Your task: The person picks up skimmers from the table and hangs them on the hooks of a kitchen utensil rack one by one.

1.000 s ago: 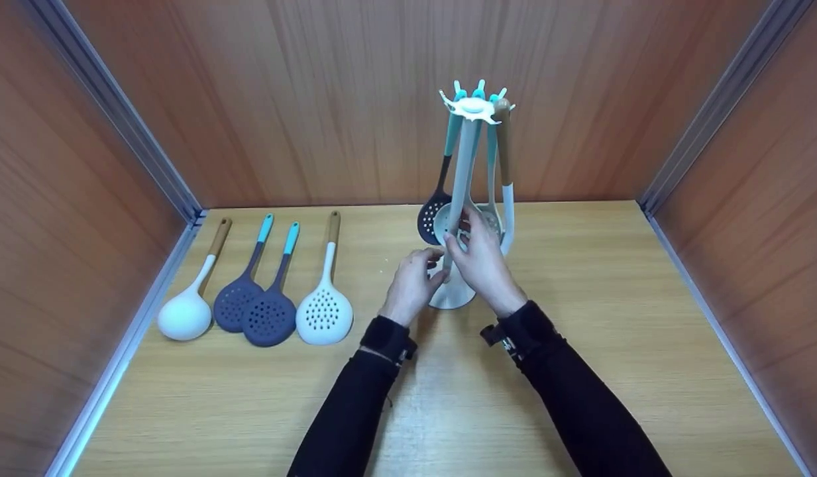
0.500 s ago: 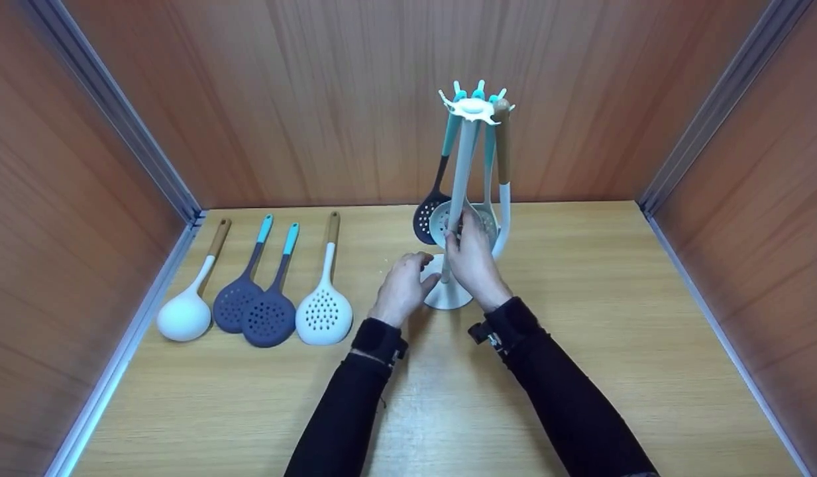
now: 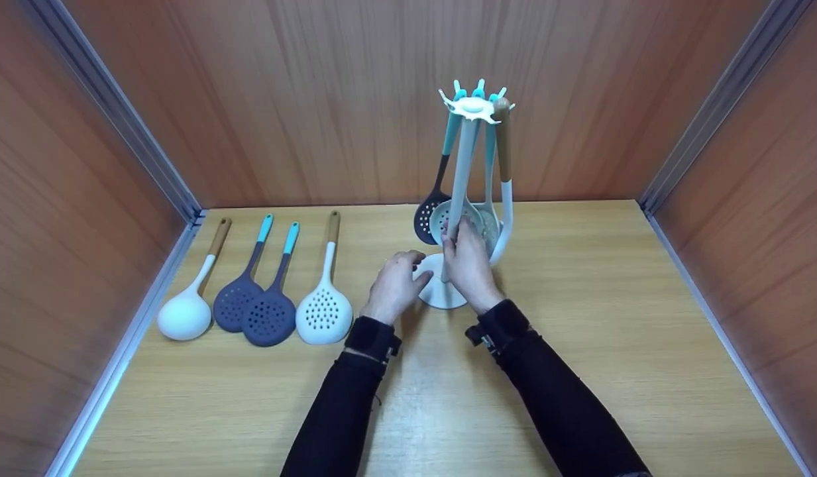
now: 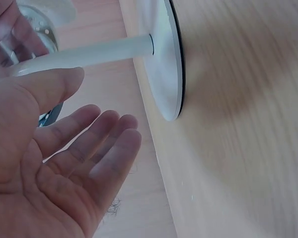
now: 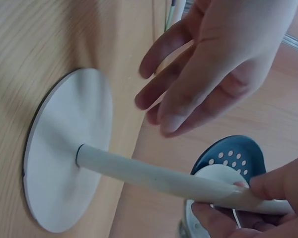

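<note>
sleeves (image 3: 335, 417), both dark, reach in from the near edge over the pale wood table (image 3: 647, 344), ending at black wristbands (image 3: 370, 338). a little farther, to the left, four utensils lie with their handles pointing away: a white ladle (image 3: 185, 316) with a brown handle, two dark skimmers (image 3: 270, 321) with turquoise handles and overlapping heads, and a white skimmer (image 3: 324, 315) with a brown handle. the left hand (image 3: 393, 285) is just beside the round white base (image 3: 441, 298) of a utensil rack, its grip wide, fingers loosely bent, apart from base and pole. the base sits on the table. the right hand (image 3: 471, 265) has its grip round the rack's white pole (image 3: 462, 172), thumb and fingers holding it low, close to the hanging heads. from the hooked crown (image 3: 472, 108) at the top hang a dark slotted spoon (image 3: 433, 215) at left, two pale perforated tools (image 3: 493, 228) with turquoise handles, and a white tool (image 3: 506, 205) with a brown handle at right. a wooden wall (image 3: 315, 99) stands behind.
</note>
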`<state>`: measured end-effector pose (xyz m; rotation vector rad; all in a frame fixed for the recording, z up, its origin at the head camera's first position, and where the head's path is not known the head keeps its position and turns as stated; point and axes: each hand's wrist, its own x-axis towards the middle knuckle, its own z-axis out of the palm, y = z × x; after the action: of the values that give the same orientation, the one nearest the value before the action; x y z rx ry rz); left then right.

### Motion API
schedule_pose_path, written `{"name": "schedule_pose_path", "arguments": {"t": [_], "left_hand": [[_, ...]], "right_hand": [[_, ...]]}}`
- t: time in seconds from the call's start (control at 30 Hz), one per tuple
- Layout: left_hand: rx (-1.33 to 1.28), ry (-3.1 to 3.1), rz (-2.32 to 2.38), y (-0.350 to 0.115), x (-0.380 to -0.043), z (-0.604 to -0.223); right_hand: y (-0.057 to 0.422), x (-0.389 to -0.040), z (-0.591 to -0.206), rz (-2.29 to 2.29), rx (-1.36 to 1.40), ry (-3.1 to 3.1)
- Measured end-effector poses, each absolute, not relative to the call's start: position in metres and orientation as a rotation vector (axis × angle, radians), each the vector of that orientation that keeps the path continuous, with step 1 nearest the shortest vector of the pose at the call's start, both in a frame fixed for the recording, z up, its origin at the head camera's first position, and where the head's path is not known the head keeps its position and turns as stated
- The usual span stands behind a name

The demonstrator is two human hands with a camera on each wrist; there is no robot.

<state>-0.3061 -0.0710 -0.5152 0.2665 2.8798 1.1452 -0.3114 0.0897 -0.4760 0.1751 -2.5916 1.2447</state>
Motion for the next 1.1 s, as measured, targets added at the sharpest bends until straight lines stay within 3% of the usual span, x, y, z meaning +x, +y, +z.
{"name": "schedule_pose_path", "arguments": {"t": [1.1], "left_hand": [[0.168, 2.93, 1.063, -0.106, -0.308, -0.495]], "right_hand": [[0.098, -0.322, -0.468, 1.046, 0.149, -2.896]]}}
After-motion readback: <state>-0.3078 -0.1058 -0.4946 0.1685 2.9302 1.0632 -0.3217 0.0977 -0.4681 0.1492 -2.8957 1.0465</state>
